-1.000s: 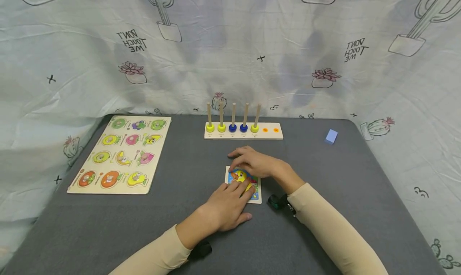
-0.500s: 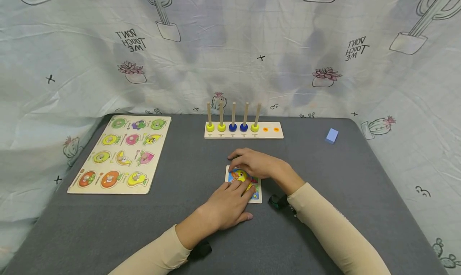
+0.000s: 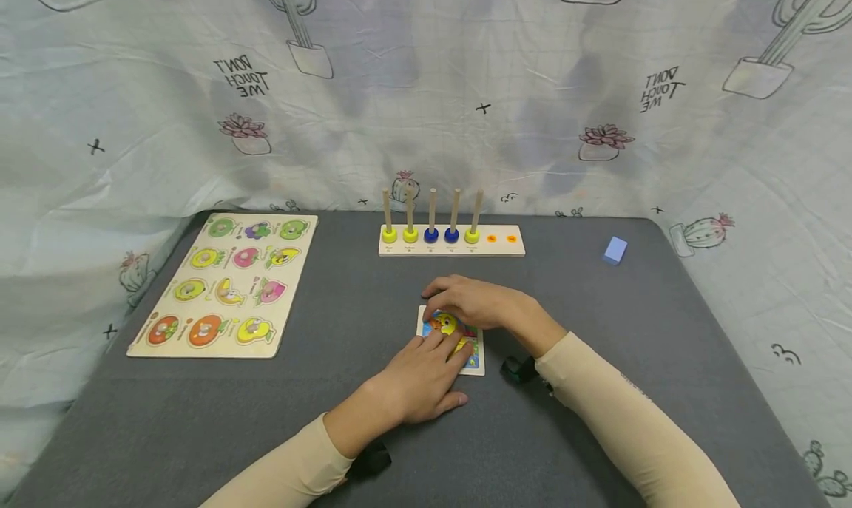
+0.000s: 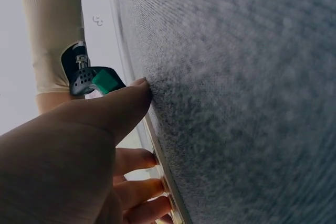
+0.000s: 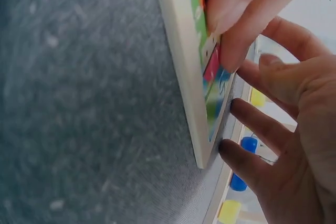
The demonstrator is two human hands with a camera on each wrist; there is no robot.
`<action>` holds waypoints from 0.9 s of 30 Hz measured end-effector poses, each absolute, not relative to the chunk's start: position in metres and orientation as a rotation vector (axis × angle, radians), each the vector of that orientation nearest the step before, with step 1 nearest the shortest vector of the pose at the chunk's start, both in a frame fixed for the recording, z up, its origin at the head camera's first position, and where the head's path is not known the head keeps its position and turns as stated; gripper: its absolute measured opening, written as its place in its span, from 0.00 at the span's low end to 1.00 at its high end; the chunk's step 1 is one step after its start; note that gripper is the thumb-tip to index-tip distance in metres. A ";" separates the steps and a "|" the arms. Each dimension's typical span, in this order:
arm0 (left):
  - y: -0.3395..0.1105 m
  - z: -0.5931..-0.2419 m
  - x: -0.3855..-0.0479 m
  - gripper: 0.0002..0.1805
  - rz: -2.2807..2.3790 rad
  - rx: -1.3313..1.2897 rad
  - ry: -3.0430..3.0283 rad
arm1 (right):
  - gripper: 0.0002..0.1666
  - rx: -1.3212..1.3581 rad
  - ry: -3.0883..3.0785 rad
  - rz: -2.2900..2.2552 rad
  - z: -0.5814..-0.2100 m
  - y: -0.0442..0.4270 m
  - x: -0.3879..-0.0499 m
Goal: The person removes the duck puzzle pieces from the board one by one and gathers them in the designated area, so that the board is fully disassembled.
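Note:
A small wooden picture puzzle [image 3: 476, 361] with a yellow duck lies flat on the grey table, partly covered by both hands. My left hand [image 3: 421, 381] rests on its lower part, fingers laid across the picture and thumb out to the side on the cloth. At the far edge is my right hand [image 3: 478, 302], its fingers bent over the puzzle's top and touching near its upper left corner. From the right wrist view, the left fingers [image 5: 244, 9] press on the picture. There the right fingertips [image 5: 231, 106] meet the board's edge and hold nothing.
A fruit puzzle board [image 3: 249, 275] lies at the left. Toward the back stands a peg board [image 3: 451, 251] with yellow and blue rings on several upright pegs. A blue block [image 3: 615, 251] sits at the back right. A printed cloth [image 3: 426, 94] hangs behind the table.
Both hands keep their places on the puzzle. My right forearm has shifted slightly outward to the right.

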State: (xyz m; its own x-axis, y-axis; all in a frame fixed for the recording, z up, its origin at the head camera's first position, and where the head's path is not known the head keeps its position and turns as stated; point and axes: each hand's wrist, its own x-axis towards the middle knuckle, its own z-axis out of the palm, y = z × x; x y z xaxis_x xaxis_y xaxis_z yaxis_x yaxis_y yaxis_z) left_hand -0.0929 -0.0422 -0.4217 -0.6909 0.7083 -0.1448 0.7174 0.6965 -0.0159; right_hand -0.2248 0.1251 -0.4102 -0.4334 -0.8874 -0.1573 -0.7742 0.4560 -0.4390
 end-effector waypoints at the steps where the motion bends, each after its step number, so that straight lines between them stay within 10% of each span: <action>1: -0.042 -0.422 -0.093 0.41 -0.109 1.170 2.772 | 0.19 -1.408 2.349 -0.421 -0.410 0.125 -0.226; 27: -0.043 -0.419 -0.094 0.40 -0.058 1.114 2.728 | 0.21 -1.601 2.420 -0.190 -0.412 0.117 -0.221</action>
